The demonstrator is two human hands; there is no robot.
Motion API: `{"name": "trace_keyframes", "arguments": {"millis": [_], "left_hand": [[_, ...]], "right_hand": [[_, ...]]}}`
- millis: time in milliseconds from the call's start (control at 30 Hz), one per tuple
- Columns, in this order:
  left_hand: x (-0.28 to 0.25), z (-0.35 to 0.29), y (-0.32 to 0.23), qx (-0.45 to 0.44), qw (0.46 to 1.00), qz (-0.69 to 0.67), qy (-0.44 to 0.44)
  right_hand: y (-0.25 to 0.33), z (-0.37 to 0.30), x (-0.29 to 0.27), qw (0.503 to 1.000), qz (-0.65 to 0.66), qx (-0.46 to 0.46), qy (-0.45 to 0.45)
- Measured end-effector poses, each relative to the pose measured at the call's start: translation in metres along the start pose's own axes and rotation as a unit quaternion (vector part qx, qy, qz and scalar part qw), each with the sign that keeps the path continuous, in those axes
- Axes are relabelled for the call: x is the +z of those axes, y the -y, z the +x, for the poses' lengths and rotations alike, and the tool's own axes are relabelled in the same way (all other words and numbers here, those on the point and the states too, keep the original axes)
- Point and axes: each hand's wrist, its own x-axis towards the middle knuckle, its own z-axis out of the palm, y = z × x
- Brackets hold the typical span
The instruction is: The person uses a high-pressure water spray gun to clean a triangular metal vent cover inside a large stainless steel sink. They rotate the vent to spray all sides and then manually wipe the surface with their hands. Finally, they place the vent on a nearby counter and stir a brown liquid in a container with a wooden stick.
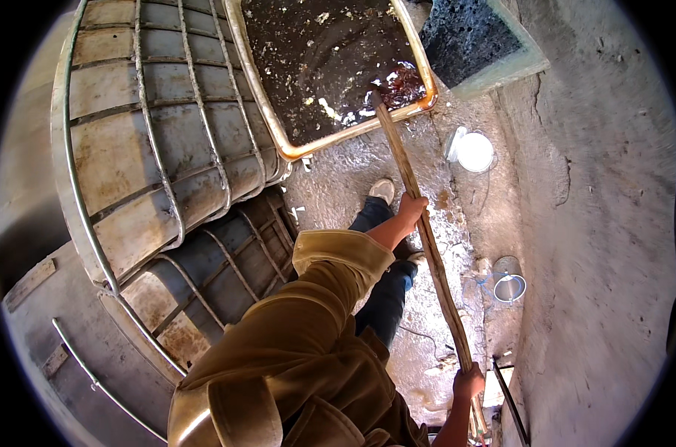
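Note:
A long, slightly bent wooden pole (429, 238) runs from the lower right up to a rectangular vat (357, 130) with a pale, orange-stained rim. My left hand (411, 211) is wrapped around its middle stretch. Lower down, near the pole's bottom end, my right hand (469, 381) is closed on it too. Dark brown liquid (308, 71) fills the vat, with pale bits floating on it. The pole's upper end reaches over the near rim, by a patch of dark red, shiny foam (403, 86); whether the tip is under the surface, I cannot tell.
Caged tanks (166, 127) stand along the left. Right of the vat is a pale-edged tub (476, 45) with dark contents. A white bucket (474, 152) and a metal bucket (509, 286) sit by the rough wall (599, 223). The concrete floor (338, 186) looks wet.

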Motion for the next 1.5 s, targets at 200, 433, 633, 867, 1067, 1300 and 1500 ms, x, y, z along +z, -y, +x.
{"name": "trace_keyframes", "arguments": {"millis": [200, 433, 633, 867, 1067, 1300, 1500], "left_hand": [[-0.04, 0.056, 0.0, 0.065, 0.996, 0.063, -0.01], [-0.097, 0.099, -0.025, 0.11, 0.984, 0.073, -0.117], [-0.094, 0.084, -0.018, 0.091, 0.991, 0.032, -0.092], [-0.046, -0.061, -0.028, 0.011, 0.999, 0.021, -0.022], [0.058, -0.175, -0.082, -0.047, 0.999, 0.0, 0.01], [0.067, -0.205, -0.157, -0.109, 0.988, -0.075, 0.078], [0.041, -0.144, -0.182, -0.118, 0.981, -0.121, 0.093]], "right_hand": [[0.035, 0.042, 0.057, 0.996, 0.078, -0.014, 0.046], [0.08, 0.103, 0.142, 0.988, 0.132, -0.066, 0.056], [0.065, 0.11, 0.143, 0.989, 0.111, -0.086, 0.044], [-0.036, 0.035, -0.094, 0.987, 0.06, -0.145, -0.019], [-0.06, -0.054, -0.316, 0.883, -0.408, -0.041, -0.23], [0.054, -0.104, -0.474, 0.821, -0.454, -0.099, -0.331], [0.143, -0.108, -0.495, 0.856, -0.42, -0.137, -0.269]]}}
